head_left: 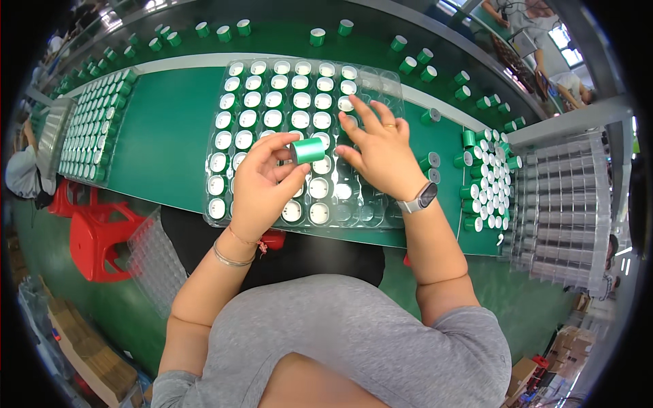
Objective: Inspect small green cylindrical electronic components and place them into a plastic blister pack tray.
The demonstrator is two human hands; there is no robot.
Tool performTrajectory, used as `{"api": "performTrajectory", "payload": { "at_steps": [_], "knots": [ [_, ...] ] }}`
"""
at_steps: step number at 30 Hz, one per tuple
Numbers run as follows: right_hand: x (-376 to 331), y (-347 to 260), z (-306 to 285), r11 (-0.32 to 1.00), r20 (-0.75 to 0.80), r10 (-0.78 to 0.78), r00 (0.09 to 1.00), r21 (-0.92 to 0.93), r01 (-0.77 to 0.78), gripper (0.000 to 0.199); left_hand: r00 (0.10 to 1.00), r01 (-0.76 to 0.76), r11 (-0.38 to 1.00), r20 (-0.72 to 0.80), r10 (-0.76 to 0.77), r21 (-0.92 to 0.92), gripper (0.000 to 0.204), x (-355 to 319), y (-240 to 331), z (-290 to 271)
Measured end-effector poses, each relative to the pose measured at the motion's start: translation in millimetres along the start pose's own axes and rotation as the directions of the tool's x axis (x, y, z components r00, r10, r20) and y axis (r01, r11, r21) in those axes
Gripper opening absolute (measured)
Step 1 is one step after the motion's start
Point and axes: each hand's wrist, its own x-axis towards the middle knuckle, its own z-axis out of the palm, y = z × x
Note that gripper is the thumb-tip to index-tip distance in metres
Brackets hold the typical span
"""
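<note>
The green table [170, 136] runs across the view, with a filled tray [95, 129] off to the left and a cluster of green cylinders [484, 178] standing near its right end. In the middle lies the clear plastic tray [382, 81], its rows of upright cylinders [279, 82] showing white tops; bare plastic shows toward its right edge. Grey-ended cylinders [429, 162] rest just beside that edge.

The right hand [384, 153] is over the right part of the tray, its fingers [364, 114] spread and pointing at the rows; whether a fingertip touches a white top, I cannot tell. Such a loose spread looks sound, provided the fingertips do not knock neighbouring tops out of line.

The left hand [258, 183] is above the tray's middle, its fingers pinching the held cylinder [311, 149] near the dark left end, thumb below. The cylinder lies on its side, raised over the rows, green wall exposed. A light, even pinch should suit it best: the wall looks smooth and could slip or turn. Supporting it nearer its middle would probably steady it, and keeping it well above the tops should avoid bumps.
</note>
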Motion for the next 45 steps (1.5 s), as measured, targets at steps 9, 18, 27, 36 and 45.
{"api": "performTrajectory", "payload": {
  "at_steps": [9, 18, 27, 36, 45],
  "knots": [
    [-13.4, -31.2, -35.3, 0.657, 0.007, -0.090, 0.996, 0.752, 0.054, 0.055, 0.997, 0.039, 0.993, 0.064, -0.032, -0.113, 0.040, -3.1, 3.4, 3.4],
    [-16.6, -14.1, -12.4, 0.834, -0.197, 0.212, 0.957, 0.546, -0.073, 0.034, 0.990, -0.102, 0.943, 0.124, 0.065, 0.318, 0.054, -11.2, 9.8, 10.2],
    [-13.6, -24.2, -13.0, 0.996, -0.156, 0.047, 0.987, 0.081, -0.034, 0.071, 0.981, -0.131, 0.942, 0.174, 0.080, 0.308, 0.034, -14.2, 5.6, 3.8],
    [-4.6, -39.4, -1.9, 0.992, 0.151, 0.116, 0.982, -0.074, -0.105, 0.105, 0.975, -0.153, 0.939, 0.202, 0.092, 0.309, 0.034, -15.6, 4.4, 4.0],
    [36.0, 84.8, -41.9, 0.975, -0.309, 0.220, 0.925, 0.064, -0.211, 0.058, 0.984, -0.176, 0.981, 0.043, 0.173, 0.087, 0.049, -21.8, -1.4, 6.1]
  ]
}}
